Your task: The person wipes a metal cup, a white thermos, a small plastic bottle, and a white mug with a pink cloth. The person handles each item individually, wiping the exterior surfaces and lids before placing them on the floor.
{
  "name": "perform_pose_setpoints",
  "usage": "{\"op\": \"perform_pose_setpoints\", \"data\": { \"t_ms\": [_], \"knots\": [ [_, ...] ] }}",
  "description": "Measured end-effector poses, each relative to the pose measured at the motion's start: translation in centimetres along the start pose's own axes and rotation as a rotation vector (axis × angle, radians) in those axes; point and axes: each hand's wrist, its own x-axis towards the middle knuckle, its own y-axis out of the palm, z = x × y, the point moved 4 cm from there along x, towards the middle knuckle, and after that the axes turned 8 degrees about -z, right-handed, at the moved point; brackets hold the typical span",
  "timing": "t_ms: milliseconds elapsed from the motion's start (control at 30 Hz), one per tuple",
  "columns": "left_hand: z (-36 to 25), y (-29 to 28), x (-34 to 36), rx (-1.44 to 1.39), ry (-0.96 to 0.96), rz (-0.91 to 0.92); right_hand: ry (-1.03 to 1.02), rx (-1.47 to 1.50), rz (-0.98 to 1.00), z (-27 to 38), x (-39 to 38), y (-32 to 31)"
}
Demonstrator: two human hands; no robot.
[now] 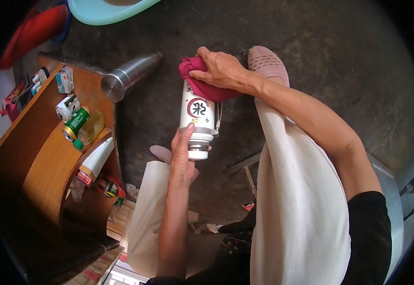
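A white thermos bottle (199, 111) with a grey band, a red and black design and a side strap is held tilted in front of me, its capped end toward me. Around that near end, just by the grey band, my left hand (184, 152) is closed. Bunched over the bottle's far end is a dark pink cloth (211, 91), which my right hand (221, 69) grips and presses against it. The cloth hides that end of the bottle. Some of my left fingers are hidden behind the bottle.
Left of the bottle stands a steel flask (131, 76) beside a wooden shelf unit (45, 161). On the shelves are a green can (76, 121), a yellowish bottle (93, 128) and several packages. A pale green basin (107, 16) rests on the dark floor (340, 57) at the far left.
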Motion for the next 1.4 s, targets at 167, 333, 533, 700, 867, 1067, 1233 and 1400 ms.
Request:
{"op": "perform_pose_setpoints", "data": {
  "t_ms": [167,333,533,700,867,1067,1233,1400],
  "knots": [
    [-0.1,-1.2,0.6,0.014,-0.003,0.0,-0.06,0.118,0.145,0.5,-2.5,-0.4],
    [0.2,-1.6,1.0,-0.057,-0.048,0.027,0.005,0.119,0.195,-2.2,-4.2,-1.1],
    [0.6,-2.1,1.1,-0.038,-0.02,0.058,0.23,0.16,0.01,-4.1,-3.3,-2.1],
    [1.2,-3.1,1.8,-0.061,-0.056,0.087,0.114,0.157,0.105,-3.7,-4.5,-1.6],
    [0.8,-3.0,2.0,-0.026,-0.064,0.113,-0.145,0.238,-0.035,-1.7,-4.2,-0.9],
    [0.4,-2.2,1.5,0.151,0.073,0.01,-0.119,0.048,0.128,1.2,-1.3,-0.2],
    [0.0,-0.9,0.7,0.28,0.207,-0.06,-0.198,-0.183,0.068,3.5,0.7,0.6],
    [0.0,-0.5,0.4,0.317,0.305,-0.09,-0.102,-0.139,-0.02,2.4,1.1,0.7]
  ]
}}
